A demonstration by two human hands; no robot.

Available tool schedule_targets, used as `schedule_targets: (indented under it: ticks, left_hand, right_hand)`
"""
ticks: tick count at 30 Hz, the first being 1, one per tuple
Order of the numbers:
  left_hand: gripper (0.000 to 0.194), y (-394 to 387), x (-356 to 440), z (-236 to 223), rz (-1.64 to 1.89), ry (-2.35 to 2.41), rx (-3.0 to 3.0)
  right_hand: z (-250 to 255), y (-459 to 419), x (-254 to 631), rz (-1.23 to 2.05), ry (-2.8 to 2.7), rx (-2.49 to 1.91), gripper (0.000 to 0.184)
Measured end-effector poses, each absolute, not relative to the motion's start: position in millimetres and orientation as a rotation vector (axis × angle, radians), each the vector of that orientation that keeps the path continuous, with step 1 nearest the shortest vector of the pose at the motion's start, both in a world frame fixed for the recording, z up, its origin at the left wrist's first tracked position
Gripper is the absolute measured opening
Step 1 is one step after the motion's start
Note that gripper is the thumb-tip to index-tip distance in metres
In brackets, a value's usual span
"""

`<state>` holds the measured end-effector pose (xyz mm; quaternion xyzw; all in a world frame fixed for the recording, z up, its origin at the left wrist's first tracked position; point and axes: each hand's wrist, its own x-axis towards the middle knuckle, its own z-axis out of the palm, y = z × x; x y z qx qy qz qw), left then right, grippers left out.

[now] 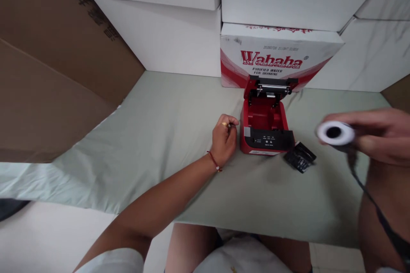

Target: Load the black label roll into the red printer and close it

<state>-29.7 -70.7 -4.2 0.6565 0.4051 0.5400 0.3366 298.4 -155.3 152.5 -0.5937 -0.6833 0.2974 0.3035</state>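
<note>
On the cloth-covered table (166,115), directly in front of the Wahaha carton (272,51), stands a red label printer (244,113) with its lid (277,82) raised and its roll compartment (261,116) exposed; no roll is visible inside. The right hand (374,134) holds a white paper roll (323,131) above the table, to the right of the printer and well apart from it. Its fingers pinch the roll from the side, leaving the dark core opening turned toward the viewer. A black strip (373,198) hangs below the roll toward the lower right; motion blur prevents telling whether it is attached. The left hand (224,138) rests just beside the printer's left wall, with its fingers curled inward and pressed together and nothing visible in them; contact with the housing cannot be confirmed. A crumpled black wrapper (300,158) lies near the printer's right front corner. Judged from this arrangement, the step in hand is preparation of the roll outside the open printer. The next move would call for freeing the roll of any loose strip, checking its winding direction, and aligning its axis with the compartment, while the left hand steadies the housing.
</note>
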Motion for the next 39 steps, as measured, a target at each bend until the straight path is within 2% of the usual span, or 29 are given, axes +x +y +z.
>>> schedule_targets:
  ticks: [2,4,7,9,13,21,24,27,29,32,34,37,39]
  left_hand:
    - [0.015,-76,-31,-4,1.597,1.039,1.926]
    - [0.026,-82,-31,-2,1.752,0.961,2.084]
    - [0.045,-93,-30,3,1.840,0.738,2.297]
    - [0.050,-100,-28,7,1.837,0.607,2.431]
    - [0.039,-108,-25,13,1.688,0.478,2.632]
    - [0.037,-110,-25,15,1.528,0.376,2.728]
    - [0.044,-110,-28,14,1.464,0.372,2.743]
    - [0.047,-111,-29,12,1.429,0.396,2.738]
    - [0.046,-112,-30,12,1.423,0.409,2.740]
    - [0.047,-114,-30,12,1.404,0.414,2.730]
    - [0.049,-115,-29,14,1.393,0.412,2.736]
    - [0.047,-116,-27,16,1.415,0.416,2.771]
    - [0.043,-117,-26,18,1.437,0.415,2.788]
  right_hand:
    - [152,-118,264,1.081,-1.860,-1.525,0.055]
    - [144,-90,238,1.122,-1.917,-1.574,0.054]
    - [128,-66,215,0.828,-2.120,-1.720,0.043]
    - [119,-61,205,0.552,-2.257,-1.839,0.042]
    - [117,-60,189,0.213,-2.370,-2.050,0.045]
    - [104,-60,178,-0.055,-2.224,-2.113,0.038]
    - [100,-63,186,0.029,-2.178,-1.933,0.034]
    - [115,-77,196,0.409,-2.061,-1.631,0.018]
    - [129,-86,202,0.455,-1.811,-1.507,0.023]
    - [141,-83,211,0.162,-1.494,-1.439,0.030]
    - [137,-70,216,0.059,-1.481,-1.433,0.038]
    - [122,-53,220,0.168,-1.600,-1.439,0.051]
    - [114,-52,218,0.238,-1.651,-1.423,0.052]
